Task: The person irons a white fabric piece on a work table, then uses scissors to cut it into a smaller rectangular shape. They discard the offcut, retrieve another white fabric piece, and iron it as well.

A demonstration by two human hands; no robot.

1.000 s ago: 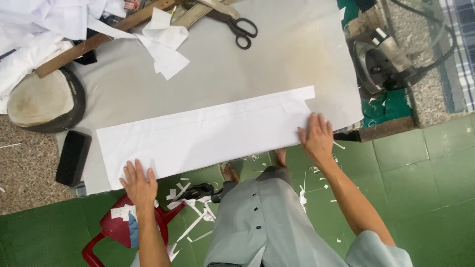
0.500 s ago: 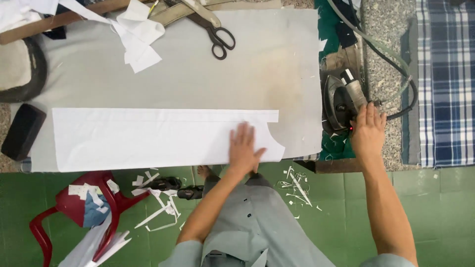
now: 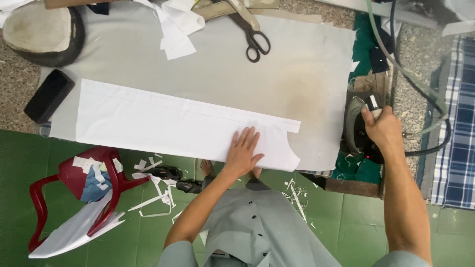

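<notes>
- While the left hand [image 3: 243,151] lies flat, fingers spread, it presses the white fabric strip [image 3: 173,123] near that strip's notched right end.
- Strip runs lengthwise across the grey padded table [image 3: 307,64], along its near edge.
- Right hand [image 3: 382,129] is closed around the handle of the dark iron [image 3: 358,129], which sits just off the table's right end.
- Black scissors [image 3: 253,37] lie at the far edge, well apart from both hands.
- Red plastic chair [image 3: 74,188] stands on the green floor, lower left.
</notes>
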